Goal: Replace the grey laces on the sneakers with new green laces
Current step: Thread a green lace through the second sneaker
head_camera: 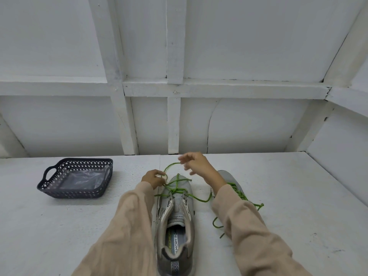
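Note:
A grey sneaker [175, 222] stands in the middle of the white table, heel toward me, with a green lace [177, 188] threaded through its lower eyelets. My left hand [152, 179] pinches a stretch of this lace beside the toe. My right hand [196, 163] is raised above the toe, pinching the lace's other end, which arcs up in a loop. A second grey sneaker [231, 180] lies to the right, mostly hidden by my right sleeve, with a green lace [239, 193] through it and loose ends trailing on the table.
A dark plastic basket [77, 193] with a clear plastic bag inside sits at the left. A white panelled wall rises right behind the table [298, 196], and another wall closes the right side.

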A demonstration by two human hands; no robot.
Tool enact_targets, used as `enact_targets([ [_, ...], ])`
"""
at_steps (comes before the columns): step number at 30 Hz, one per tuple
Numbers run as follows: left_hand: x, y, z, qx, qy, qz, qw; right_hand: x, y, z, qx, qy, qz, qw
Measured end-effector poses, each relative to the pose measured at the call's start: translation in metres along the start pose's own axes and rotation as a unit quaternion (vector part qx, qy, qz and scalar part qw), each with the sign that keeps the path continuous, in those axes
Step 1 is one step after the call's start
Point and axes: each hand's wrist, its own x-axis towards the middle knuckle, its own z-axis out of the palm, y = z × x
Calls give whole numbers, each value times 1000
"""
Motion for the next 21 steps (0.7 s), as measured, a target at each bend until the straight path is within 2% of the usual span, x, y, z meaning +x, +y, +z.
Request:
enact_targets([
  [4,-1,14,-11,-142,71,66,985,-1,26,-9,-93,-21,93,991],
  [8,-18,39,-24,-339,39,102,934,-3,43,-15,-113,-21,136,984],
  [11,-30,48,-30,-401,13,129,907,0,50,-15,-166,-16,136,977],
  [16,-35,48,-33,-364,19,184,913,9,63,-4,-330,-20,112,937],
  [21,-34,42,-34,-200,56,269,941,13,72,5,-359,-24,116,926],
])
